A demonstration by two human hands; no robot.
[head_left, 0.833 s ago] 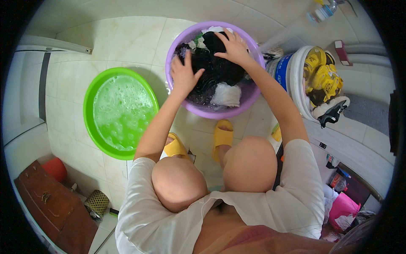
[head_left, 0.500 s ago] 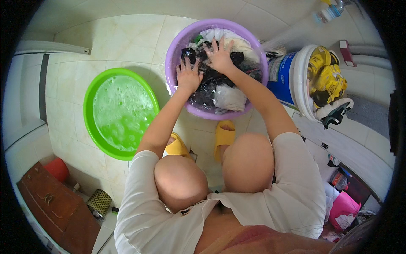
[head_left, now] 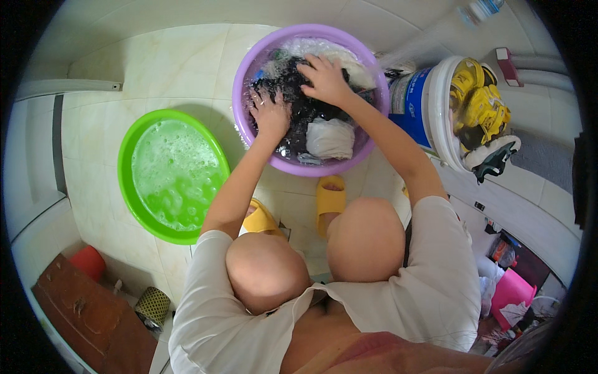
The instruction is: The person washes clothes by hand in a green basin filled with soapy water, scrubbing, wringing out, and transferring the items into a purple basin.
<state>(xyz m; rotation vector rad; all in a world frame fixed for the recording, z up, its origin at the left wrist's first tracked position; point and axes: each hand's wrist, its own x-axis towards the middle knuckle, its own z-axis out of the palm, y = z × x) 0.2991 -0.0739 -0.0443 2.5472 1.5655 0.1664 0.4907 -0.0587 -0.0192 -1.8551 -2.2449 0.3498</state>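
Wet clothes fill a purple basin (head_left: 317, 170) in front of me, in splashing water. My left hand (head_left: 271, 116) lies on black cloth (head_left: 299, 103) at the basin's left side, its spread fingers partly under the water. Further right and higher, my right hand (head_left: 326, 81) rests palm down on the same dark heap, fingers apart and slightly bent. Neither hand grips anything visible. Pale cloth (head_left: 358, 70) lies along the far right inside, and a bunched white cloth (head_left: 330, 138) sits near the close rim.
A green basin (head_left: 125, 165) of sudsy water stands left. On the right, a blue-and-white bucket (head_left: 412, 103) holds yellow shoes (head_left: 483, 106) and a dark-and-white shoe (head_left: 493, 156). Water sprays near a plastic bottle (head_left: 483, 10). A brown box (head_left: 93, 311) sits lower left.
My left hand has moved slightly left and down, its fingers sinking into the water. The right hand's fingers are more bent, and the dark cloth beneath has shifted amid more splashing.
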